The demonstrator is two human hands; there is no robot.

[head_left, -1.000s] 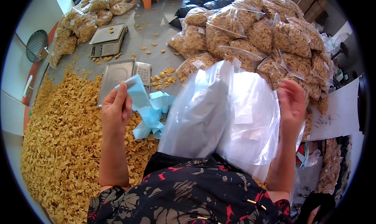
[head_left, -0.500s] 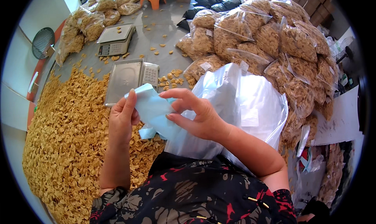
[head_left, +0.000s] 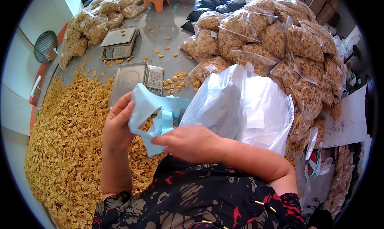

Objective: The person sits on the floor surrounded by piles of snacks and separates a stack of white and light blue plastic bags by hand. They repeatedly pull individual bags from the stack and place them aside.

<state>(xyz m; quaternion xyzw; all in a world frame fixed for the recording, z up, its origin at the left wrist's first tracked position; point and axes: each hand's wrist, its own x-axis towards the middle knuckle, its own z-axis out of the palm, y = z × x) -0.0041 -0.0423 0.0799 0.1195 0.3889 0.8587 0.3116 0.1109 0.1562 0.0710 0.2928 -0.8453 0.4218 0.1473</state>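
A light blue paper strip (head_left: 149, 101), folded and looping, hangs in front of me between my hands. My left hand (head_left: 121, 117) pinches its left side between thumb and fingers. My right hand (head_left: 190, 144), partly blurred, is curled at the strip's lower end, with its fingertips against the paper. Stacked clear plastic bags (head_left: 216, 99) lie just beyond my right hand, and a small white label (head_left: 255, 119) sits on them.
A large heap of golden-brown dried pieces (head_left: 68, 149) spreads at the left. Two scales (head_left: 154, 80) (head_left: 118, 43) stand on the grey floor. Filled clear bags (head_left: 276, 41) are piled at the right, with more bags (head_left: 96, 27) at the far left. An orange stool (head_left: 158, 4) stands far back.
My right hand has moved down from the strip's upper right to its lower end. The left hand has shifted slightly left, and the strip has opened into a loop.
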